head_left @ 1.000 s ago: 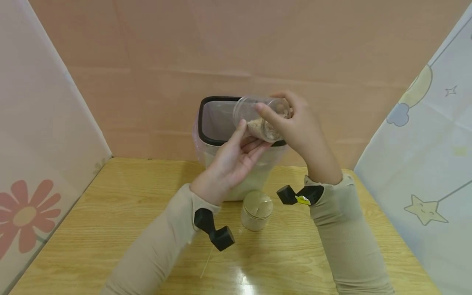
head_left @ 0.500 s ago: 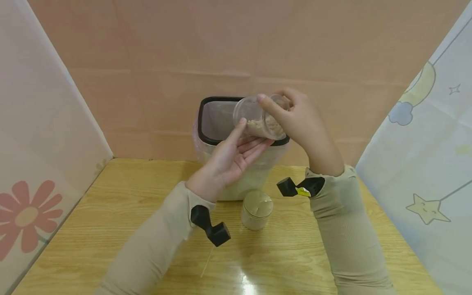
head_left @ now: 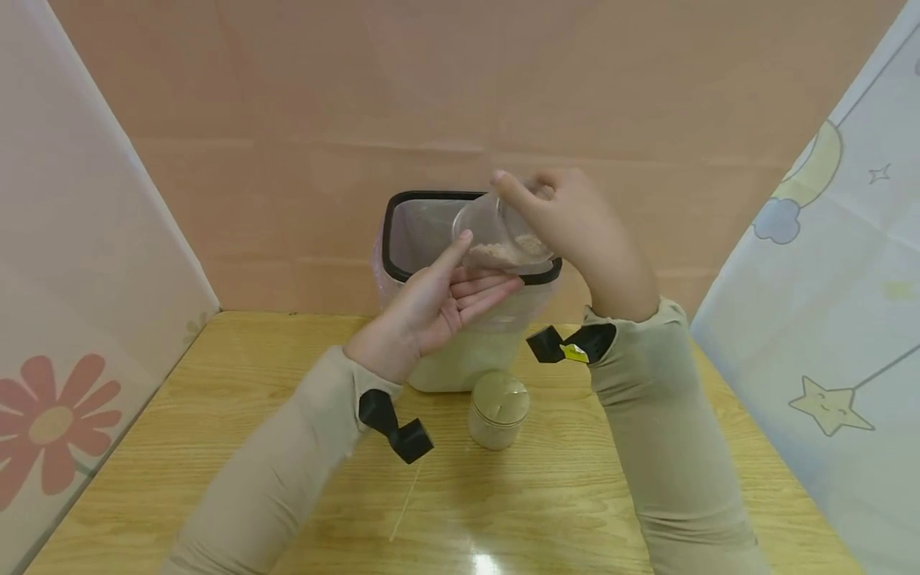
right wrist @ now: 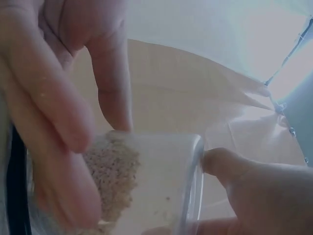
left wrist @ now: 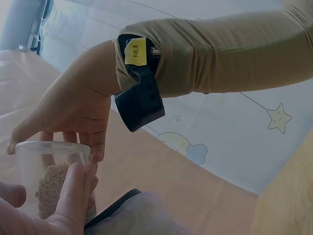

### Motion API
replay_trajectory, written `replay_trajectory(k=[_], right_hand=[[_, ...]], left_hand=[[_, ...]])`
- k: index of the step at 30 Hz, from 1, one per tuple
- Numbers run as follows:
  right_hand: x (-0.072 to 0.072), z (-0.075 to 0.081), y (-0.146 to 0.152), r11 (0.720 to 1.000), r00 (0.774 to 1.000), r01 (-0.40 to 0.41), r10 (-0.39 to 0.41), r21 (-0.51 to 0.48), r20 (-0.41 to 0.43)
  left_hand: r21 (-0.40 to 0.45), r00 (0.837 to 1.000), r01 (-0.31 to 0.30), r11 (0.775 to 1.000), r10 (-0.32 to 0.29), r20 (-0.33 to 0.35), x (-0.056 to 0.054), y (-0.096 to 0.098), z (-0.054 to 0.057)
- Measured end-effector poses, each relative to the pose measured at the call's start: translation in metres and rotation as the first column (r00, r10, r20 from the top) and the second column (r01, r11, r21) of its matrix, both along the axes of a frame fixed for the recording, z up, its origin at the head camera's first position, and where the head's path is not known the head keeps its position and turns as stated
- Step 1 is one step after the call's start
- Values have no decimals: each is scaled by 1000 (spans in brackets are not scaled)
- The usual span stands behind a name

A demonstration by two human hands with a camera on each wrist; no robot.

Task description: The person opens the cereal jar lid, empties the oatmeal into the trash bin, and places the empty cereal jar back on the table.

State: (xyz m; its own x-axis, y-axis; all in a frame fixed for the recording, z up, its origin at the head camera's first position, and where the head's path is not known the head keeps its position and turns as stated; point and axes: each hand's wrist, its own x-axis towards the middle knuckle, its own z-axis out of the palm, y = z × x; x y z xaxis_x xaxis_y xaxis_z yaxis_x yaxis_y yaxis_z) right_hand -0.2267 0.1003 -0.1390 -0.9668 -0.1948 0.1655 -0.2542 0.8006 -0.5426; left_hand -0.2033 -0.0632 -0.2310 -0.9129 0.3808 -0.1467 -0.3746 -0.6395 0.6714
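A clear jar [head_left: 496,239] with light brown crumbs [head_left: 506,254] inside is tilted on its side over the rim of a bin [head_left: 477,351]. My right hand [head_left: 575,228] grips the jar's right end. My left hand [head_left: 438,307] lies palm up, its straight fingers under the jar and its thumb against the left end. In the left wrist view, crumbs [left wrist: 51,191] show through the jar wall beside the left fingers. The right wrist view shows crumbs [right wrist: 112,181] near the right fingers, and the left thumb [right wrist: 220,164] touching the jar's other end.
The bin has a black rim [head_left: 388,239] and a pale liner bag [head_left: 424,224]. A small round container with a gold lid [head_left: 501,398] stands in front of it on the wooden table [head_left: 596,487]. A thin stick [head_left: 405,505] lies nearby. Printed cloth walls [head_left: 805,319] enclose the table.
My right hand has moved slightly up and left, turning the jar, and the crumbs have shifted inside it. The left hand has drawn slightly back to the left, its fingers flatter.
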Motion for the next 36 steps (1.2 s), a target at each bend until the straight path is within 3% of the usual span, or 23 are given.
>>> replay_trajectory(k=[7,18,26,36], right_hand=[[-2,4,-10,998,1000,19,-19,66,2],[-8,9,-16,988,999,16,-22,154,36],[-13,16,-26,982,995,1,-19,187,95],[-13,12,-25,979,999,16,-25,206,42]], left_hand=[[4,1000,-6,1000,6,-4,-3,-6,0],[83,996,61,995,-66,64,-3,-4,-1],[146,991,42,988,-60,119,-5,-4,2],[196,986,26,980,-57,157,-3,-3,2]])
